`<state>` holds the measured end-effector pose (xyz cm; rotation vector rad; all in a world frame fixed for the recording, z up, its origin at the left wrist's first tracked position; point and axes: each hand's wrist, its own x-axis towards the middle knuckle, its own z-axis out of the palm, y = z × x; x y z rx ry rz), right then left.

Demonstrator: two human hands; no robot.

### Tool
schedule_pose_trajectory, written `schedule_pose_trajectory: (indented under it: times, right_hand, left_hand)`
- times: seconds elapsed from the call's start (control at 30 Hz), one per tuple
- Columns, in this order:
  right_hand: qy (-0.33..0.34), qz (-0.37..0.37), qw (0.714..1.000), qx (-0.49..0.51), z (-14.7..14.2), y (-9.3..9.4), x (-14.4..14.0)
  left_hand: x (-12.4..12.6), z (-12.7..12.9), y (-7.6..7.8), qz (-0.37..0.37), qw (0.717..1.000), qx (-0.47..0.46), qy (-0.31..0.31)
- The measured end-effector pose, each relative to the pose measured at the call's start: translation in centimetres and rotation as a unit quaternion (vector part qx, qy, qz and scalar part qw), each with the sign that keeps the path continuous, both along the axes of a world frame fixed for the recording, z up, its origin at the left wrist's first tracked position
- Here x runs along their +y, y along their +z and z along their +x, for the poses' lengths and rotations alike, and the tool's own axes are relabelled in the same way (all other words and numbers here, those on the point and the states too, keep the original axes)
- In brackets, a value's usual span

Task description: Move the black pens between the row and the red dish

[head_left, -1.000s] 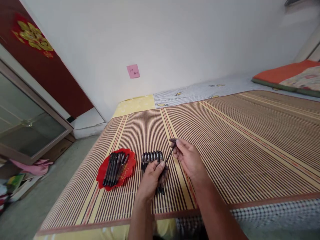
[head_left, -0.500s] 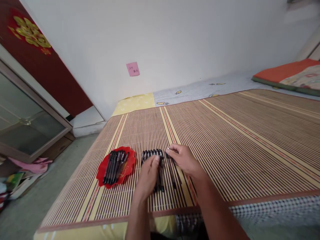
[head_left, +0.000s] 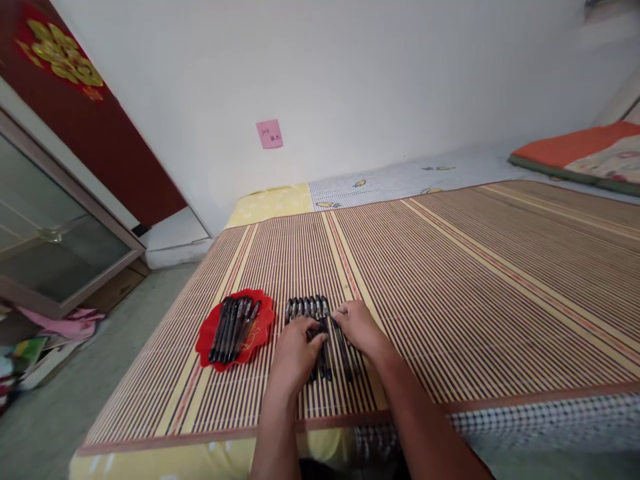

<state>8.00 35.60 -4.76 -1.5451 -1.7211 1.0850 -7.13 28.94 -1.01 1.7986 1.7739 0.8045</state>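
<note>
A row of dark, clear-barrelled pens (head_left: 307, 306) lies side by side on the striped mat, tops level. My left hand (head_left: 295, 350) is over the middle of this row, its thumb and fingers closing on pens at the row's right side and hiding part of them. Just to the right, my right hand (head_left: 356, 323) pinches the upper end of a single pen (head_left: 343, 350), which slants slightly apart from the row. To the left sits a red scalloped plate (head_left: 204, 343) holding a bundle of similar pens (head_left: 231, 330).
The striped mat (head_left: 425, 287) covers the bed up to a white wall with a pink note (head_left: 269, 134). Folded orange bedding (head_left: 570, 147) lies at the far right. On the left are a glass-paned door (head_left: 55, 233) and items on the floor.
My right hand has moved slightly down along with the pen it pinches, nearer the row. The left hand's fingers have bent further over the pens. The view has shifted slightly.
</note>
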Motion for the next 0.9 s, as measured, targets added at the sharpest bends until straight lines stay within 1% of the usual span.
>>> schedule_pose_trajectory:
  times: [0.1, 0.23, 0.4, 0.5, 0.6, 0.7, 0.8, 0.9]
  right_hand:
    - [-0.008, 0.003, 1.000, -0.011, 0.0, -0.1, 0.1]
    - [-0.013, 0.001, 0.999, -0.040, 0.3, 0.1, 0.0]
    - [0.029, 0.001, 0.999, -0.039, 0.9, 0.7, -0.4]
    - [0.045, 0.010, 0.998, -0.035, 1.1, 0.9, -0.6]
    - [0.043, 0.018, 0.998, -0.038, 1.0, 0.7, -0.7]
    - [0.044, 0.015, 0.998, -0.047, 0.9, 0.7, -0.6]
    - [0.051, 0.002, 0.997, -0.055, 0.9, 0.9, -0.6]
    - [0.053, 0.000, 0.997, -0.063, 0.9, 1.4, -0.8]
  left_hand:
    - [-0.1, 0.3, -0.1, -0.006, 0.999, 0.039, -0.004]
    - [0.0, 0.3, -0.2, -0.007, 0.999, 0.040, -0.009]
    - [0.1, -0.4, -0.4, -0.002, 1.000, 0.008, 0.021]
    - [0.1, -0.7, -0.4, 0.004, 1.000, 0.001, 0.021]
    - [-0.1, -0.2, -0.1, 0.010, 0.999, 0.035, -0.007]
    - [-0.3, 0.8, 0.2, -0.001, 0.995, 0.087, -0.049]
    - [-0.4, 1.6, 0.4, -0.011, 0.989, 0.123, -0.083]
    - [-0.4, 1.9, 0.4, -0.009, 0.985, 0.143, -0.098]
